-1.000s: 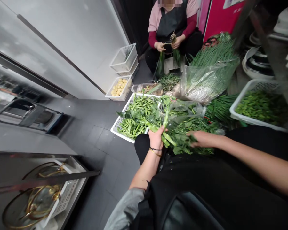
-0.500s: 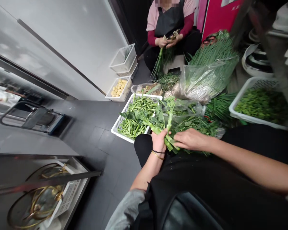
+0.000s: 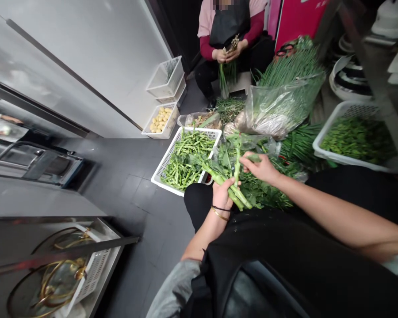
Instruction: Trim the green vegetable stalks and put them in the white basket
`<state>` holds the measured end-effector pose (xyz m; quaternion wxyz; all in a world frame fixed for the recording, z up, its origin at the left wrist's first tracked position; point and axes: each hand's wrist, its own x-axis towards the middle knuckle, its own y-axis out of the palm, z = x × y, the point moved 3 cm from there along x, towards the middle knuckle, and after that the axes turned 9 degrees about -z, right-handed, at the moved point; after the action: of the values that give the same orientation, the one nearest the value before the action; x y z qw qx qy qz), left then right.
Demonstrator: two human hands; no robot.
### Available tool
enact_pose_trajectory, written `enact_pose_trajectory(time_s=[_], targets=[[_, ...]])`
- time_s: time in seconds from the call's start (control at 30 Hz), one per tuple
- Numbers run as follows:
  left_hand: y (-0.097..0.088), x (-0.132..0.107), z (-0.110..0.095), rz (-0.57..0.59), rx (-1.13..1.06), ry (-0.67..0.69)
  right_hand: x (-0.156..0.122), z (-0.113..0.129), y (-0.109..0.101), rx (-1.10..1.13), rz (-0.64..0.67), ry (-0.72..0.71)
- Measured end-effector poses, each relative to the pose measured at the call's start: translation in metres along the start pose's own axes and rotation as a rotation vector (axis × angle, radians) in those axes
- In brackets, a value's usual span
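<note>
Stems [image 3: 216,176] pass through the left hand [image 3: 222,193], which hides their middles.

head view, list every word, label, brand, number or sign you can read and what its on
No text is readable.
Red panel: small white characters by the picture's top edge, too small and blurred to read.
Green stalks in the left hand: no lettering visible.

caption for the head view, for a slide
Left hand gripping leafy green stalks, right hand holding a leaf, near a white basket of green stem pieces.
</note>
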<state>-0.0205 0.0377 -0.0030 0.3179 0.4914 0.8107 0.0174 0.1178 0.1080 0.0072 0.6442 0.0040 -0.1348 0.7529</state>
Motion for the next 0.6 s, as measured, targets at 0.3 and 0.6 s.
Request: enact_pose_trajectory(time_s=[0.3,0.6], targets=[[0.001,-0.002,-0.008,0.002,0.052,0.178,-0.01,-0.015,-0.048,-0.572,0.333,0.054],[0.008,-0.013,0.003,0.076,0.027,-0.064,-0.001,0.025,-0.031,-0.535,-0.247,-0.466]])
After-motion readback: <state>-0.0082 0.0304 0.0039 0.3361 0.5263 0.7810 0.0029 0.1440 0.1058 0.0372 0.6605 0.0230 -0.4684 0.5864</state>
